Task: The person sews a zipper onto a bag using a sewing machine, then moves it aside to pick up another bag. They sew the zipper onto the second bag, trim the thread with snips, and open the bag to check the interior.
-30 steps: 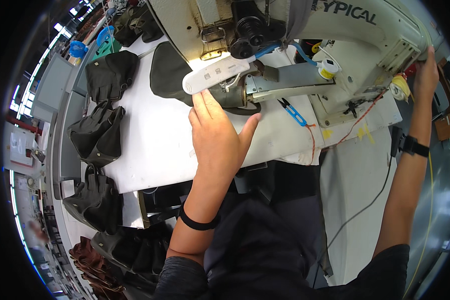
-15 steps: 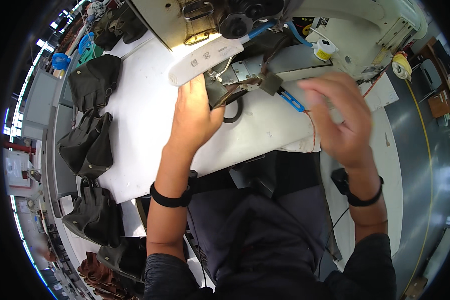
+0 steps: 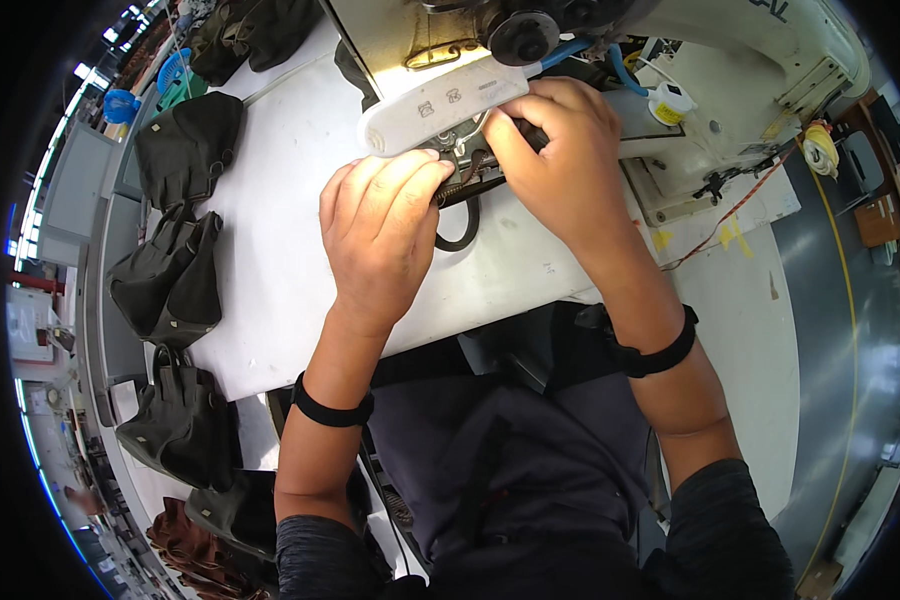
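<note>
A dark bag [image 3: 486, 186] lies under the head of a sewing machine [image 3: 760, 75], with its black loop handle [image 3: 473, 222] hanging toward me. My left hand [image 3: 378, 225] is closed at the left edge of the bag, fingers curled beside the presser area. From the right, my right hand [image 3: 570, 160] pinches the bag's dark edge between thumb and fingers. A long white lamp [image 3: 445, 105] sits above and covers part of the stitching spot. Most of the bag is hidden behind the hands and lamp.
Several dark bags [image 3: 165, 285] stand in a row along the left of the white table [image 3: 280, 200], with brown bags [image 3: 195, 545] below them. A small white bottle [image 3: 670, 103] sits by the machine, and an orange cord [image 3: 735, 215] runs across the right side.
My right hand has moved left from the open space onto the bag. My left fingers have curled back from under the lamp. The blue-handled tool seen before no longer shows.
</note>
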Action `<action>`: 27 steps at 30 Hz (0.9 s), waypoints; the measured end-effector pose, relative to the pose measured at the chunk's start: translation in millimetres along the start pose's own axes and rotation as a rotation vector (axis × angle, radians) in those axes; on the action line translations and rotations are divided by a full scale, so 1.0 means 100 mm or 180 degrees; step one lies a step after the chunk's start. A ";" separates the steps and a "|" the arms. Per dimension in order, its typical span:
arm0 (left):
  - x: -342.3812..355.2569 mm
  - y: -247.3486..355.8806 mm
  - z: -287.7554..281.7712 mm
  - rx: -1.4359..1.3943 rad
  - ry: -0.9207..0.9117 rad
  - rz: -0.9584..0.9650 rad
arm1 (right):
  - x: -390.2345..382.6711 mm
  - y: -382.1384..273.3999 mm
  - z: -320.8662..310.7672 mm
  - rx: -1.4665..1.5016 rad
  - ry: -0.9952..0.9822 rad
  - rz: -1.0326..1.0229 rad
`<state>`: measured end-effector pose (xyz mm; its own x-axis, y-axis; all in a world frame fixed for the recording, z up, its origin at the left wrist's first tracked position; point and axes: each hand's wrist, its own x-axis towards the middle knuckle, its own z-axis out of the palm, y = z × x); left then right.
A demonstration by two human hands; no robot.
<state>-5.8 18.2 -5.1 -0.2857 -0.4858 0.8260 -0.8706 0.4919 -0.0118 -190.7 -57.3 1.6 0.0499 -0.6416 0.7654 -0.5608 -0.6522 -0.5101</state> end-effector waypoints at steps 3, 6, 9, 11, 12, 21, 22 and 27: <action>0.02 0.02 0.03 -0.0098 0.0036 -0.0007 | 0.04 -0.04 0.08 -0.0150 -0.0059 0.0285; 0.00 0.04 0.04 -0.0228 0.0034 -0.0221 | 0.04 -0.11 0.16 -0.0106 -0.0001 0.0463; 0.01 0.06 0.04 -0.0355 0.0001 -0.0275 | -0.03 -0.14 0.27 0.0034 0.0323 0.0336; 0.04 0.01 0.00 -0.0412 -0.0048 -0.0312 | -0.06 -0.14 0.26 0.0111 0.0507 0.0225; 0.06 -0.06 -0.04 -0.0417 -0.0206 -0.0184 | -0.08 -0.15 0.23 0.0124 0.0513 0.0227; 0.10 -0.15 -0.11 -0.0427 -0.0415 0.0223 | -0.13 -0.05 0.10 -0.0123 0.0297 0.0019; 0.09 -0.15 -0.10 -0.0455 -0.0370 0.0221 | -0.15 0.02 0.10 0.0069 0.0308 -0.0085; 0.03 -0.10 -0.06 -0.0581 -0.0291 -0.0046 | -0.22 0.09 -0.01 0.0369 0.0411 -0.0504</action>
<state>4.2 16.3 1.3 -0.3163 -0.5533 0.7706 -0.7900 0.6033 0.1089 -197.9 -48.6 -19.8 0.0195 -0.4754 0.8795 -0.4553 -0.7874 -0.4155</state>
